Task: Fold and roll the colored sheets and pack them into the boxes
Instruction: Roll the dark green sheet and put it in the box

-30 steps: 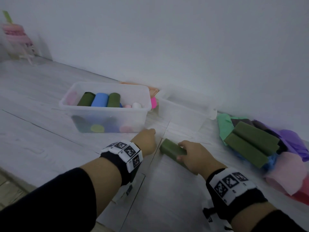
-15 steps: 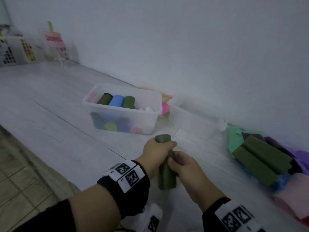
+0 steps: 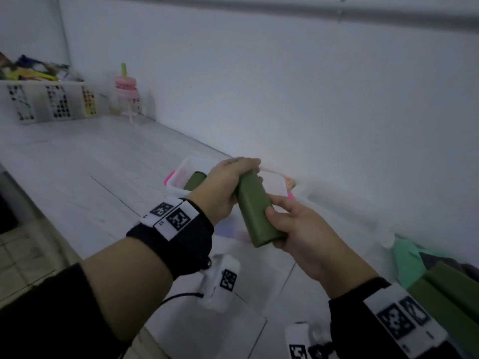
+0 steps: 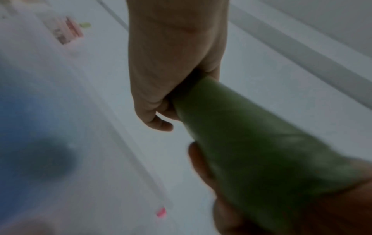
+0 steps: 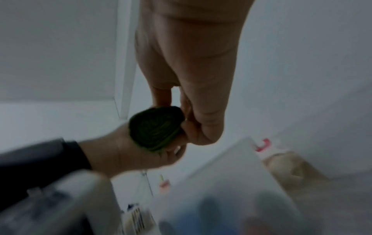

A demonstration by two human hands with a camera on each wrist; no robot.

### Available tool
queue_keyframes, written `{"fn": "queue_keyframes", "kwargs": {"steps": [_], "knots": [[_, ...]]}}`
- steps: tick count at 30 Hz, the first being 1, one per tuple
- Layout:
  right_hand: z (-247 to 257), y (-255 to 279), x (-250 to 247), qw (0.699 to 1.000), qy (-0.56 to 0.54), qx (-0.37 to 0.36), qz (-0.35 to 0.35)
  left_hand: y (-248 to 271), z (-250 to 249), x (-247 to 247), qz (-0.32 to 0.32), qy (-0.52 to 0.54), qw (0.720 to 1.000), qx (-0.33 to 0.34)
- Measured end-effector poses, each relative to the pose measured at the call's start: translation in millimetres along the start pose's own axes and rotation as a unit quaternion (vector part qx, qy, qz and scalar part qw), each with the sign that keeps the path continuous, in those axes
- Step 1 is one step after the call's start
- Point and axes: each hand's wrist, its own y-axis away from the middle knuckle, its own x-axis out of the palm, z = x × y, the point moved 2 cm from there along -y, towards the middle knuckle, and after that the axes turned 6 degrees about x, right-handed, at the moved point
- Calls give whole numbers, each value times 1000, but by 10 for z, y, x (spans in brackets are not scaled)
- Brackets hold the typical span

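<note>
The green roll [image 3: 255, 207] is being held up in the air, tilted, over the floor [image 3: 90, 161]. Both hands are holding it. The left hand [image 3: 225, 185] is wrapping its curled fingers around the top end of the roll. The right hand [image 3: 298, 229] is gripping the bottom end, with its thumb lying on the side of the roll. In the right wrist view, the round end of the roll is showing its rings of folded sheet.

Just behind the left hand, a clear box [image 3: 181, 169] is sitting on the floor, and another dark green roll [image 3: 194, 180] is peeking out of it. Past the right hand, low on the right side, a pile of colored sheets [image 3: 445, 283] is lying by the wall [image 3: 311, 99]. Far off beyond the left hand, a white basket [image 3: 49, 102] and a pink toy [image 3: 127, 90] are standing by the wall.
</note>
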Motion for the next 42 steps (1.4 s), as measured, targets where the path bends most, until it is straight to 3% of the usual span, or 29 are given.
{"fn": "queue_keyframes", "kwargs": {"steps": [3, 5, 6, 7, 10, 11, 13, 15, 17, 18, 19, 25, 27, 28, 31, 33, 35, 39, 42], "knots": [[210, -209, 84, 998, -3, 20, -59, -332, -214, -312, -39, -66, 996, 49], [336, -375, 85, 994, 13, 24, -107, -502, -300, -511, -55, -211, 973, 79], [386, -472, 69, 990, 38, 25, -135, -579, -307, -608, -44, -314, 944, 87], [426, -579, 56, 984, 71, 29, -162, -632, -296, -690, -10, -432, 898, 86], [474, -936, 76, 956, 192, 81, -208, -693, -78, -874, 146, -676, 718, 75], [465, -1059, 98, 944, 227, 103, -214, -684, -12, -922, 166, -705, 685, 80], [423, -1293, 149, 915, 307, 134, -227, -683, 50, -972, 163, -736, 650, 97], [311, -1486, 212, 867, 424, 140, -219, -715, 64, -984, 176, -745, 638, 81], [165, -1615, 276, 780, 580, 131, -193, -745, 64, -985, 192, -748, 632, 65], [94, -1659, 307, 751, 626, 127, -170, -752, 65, -980, 194, -750, 629, 66], [42, -1687, 326, 743, 639, 137, -145, -756, 69, -977, 191, -753, 626, 66], [-11, -1781, 327, 748, 628, 186, -104, -803, 75, -947, 204, -770, 603, 39], [-70, -1817, 310, 738, 644, 163, -123, -824, 98, -950, 217, -778, 587, 46], [-87, -1826, 290, 748, 628, 151, -152, -833, 110, -952, 222, -781, 581, 52], [-91, -1765, 240, 806, 512, 56, -291, -850, 114, -964, 231, -782, 577, 50], [-81, -1645, 255, 829, 412, -70, -371, -850, 103, -979, 238, -776, 581, 49], [-51, -1480, 291, 845, 302, -184, -401, -846, 100, -988, 247, -773, 582, 53], [-87, -1111, 144, 864, 168, -217, -422, -820, 45, -972, 212, -764, 610, 17], [-175, -772, -56, 858, 131, -214, -448, -748, -38, -746, 185, -796, 576, 34]]}}
